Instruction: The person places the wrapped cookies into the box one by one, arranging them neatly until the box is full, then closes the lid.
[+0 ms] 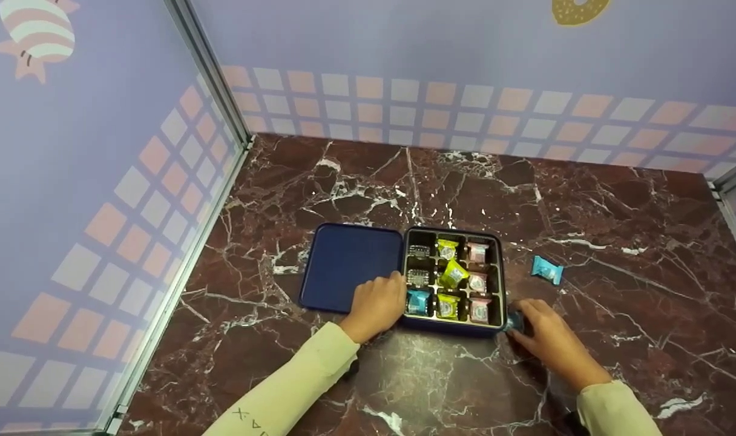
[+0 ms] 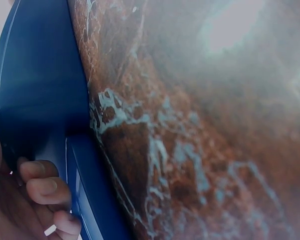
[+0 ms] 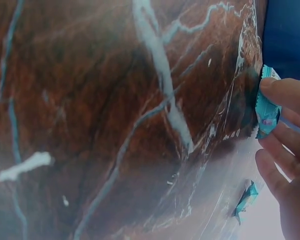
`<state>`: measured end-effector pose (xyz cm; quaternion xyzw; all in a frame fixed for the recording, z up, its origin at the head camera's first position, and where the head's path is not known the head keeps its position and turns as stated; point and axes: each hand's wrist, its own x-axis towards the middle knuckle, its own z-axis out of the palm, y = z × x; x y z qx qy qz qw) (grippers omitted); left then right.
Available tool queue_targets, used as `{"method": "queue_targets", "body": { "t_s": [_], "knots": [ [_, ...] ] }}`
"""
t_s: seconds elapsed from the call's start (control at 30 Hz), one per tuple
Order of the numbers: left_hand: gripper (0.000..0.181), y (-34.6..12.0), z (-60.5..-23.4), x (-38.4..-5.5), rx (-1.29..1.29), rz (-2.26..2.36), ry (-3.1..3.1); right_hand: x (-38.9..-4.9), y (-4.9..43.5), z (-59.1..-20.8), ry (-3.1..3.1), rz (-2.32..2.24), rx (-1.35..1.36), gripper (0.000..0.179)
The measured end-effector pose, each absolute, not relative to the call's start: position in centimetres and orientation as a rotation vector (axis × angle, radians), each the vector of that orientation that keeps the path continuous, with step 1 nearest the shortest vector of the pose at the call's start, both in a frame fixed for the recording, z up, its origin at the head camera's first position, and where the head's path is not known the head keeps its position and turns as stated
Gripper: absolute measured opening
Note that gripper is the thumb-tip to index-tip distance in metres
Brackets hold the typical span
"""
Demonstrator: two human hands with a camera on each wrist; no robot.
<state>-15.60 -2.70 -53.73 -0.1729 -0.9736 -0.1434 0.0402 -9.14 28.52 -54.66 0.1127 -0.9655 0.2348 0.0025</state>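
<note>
A dark blue box stands on the table with its lid folded out flat to the left. My left hand grips the box's left edge beside the lid; its curled fingers show against the blue wall in the left wrist view. By the box's front right corner, my right hand pinches a blue wrapped candy between thumb and fingers. Inside, a blue candy lies in the front left compartment, yellow-green candies fill the middle column, and pink candies the right one.
Another blue wrapped candy lies on the marbled table to the right of the box. The middle yellow-green candy sits tilted. Purple walls with a checked pattern border the table at the back and sides.
</note>
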Motion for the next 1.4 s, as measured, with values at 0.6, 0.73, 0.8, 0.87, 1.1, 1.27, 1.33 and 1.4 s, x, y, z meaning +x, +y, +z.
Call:
{"method": "queue_targets", "body": {
  "t_s": [0.6,0.73,0.8,0.87,1.1,1.27,1.33,1.4],
  "knots": [
    [0.038,-2.78,-53.83,-15.59,-0.532,-0.442,-2.949,-9.29,28.84,-54.72,-2.868,0.677,0.417,0.035],
    [0.038,-2.75,-53.87,-15.54,-0.535,-0.433,-2.94,-9.34,28.93,-54.74,-2.796,0.618,0.448,0.039],
    [0.037,-2.73,-53.87,-15.55,-0.537,-0.439,-2.94,-9.36,28.97,-54.62,-2.781,0.597,0.438,0.041],
    [0.037,-2.72,-53.84,-15.54,-0.537,-0.441,-2.942,-9.41,29.03,-54.5,-2.77,0.577,0.424,0.042],
    [0.037,-2.76,-53.79,-15.46,-0.537,-0.449,-2.921,-9.65,29.31,-54.13,-2.718,0.573,0.405,0.04],
    [0.037,-2.73,-53.87,-15.46,-0.537,-0.441,-2.906,-9.81,29.47,-54.0,-2.685,0.579,0.402,0.038],
    [0.037,-2.71,-53.91,-15.49,-0.533,-0.437,-2.906,-9.84,29.49,-53.96,-2.675,0.577,0.403,0.038],
    [0.037,-2.71,-53.92,-15.53,-0.532,-0.432,-2.909,-9.85,29.48,-53.89,-2.665,0.573,0.403,0.038]
  ]
}}
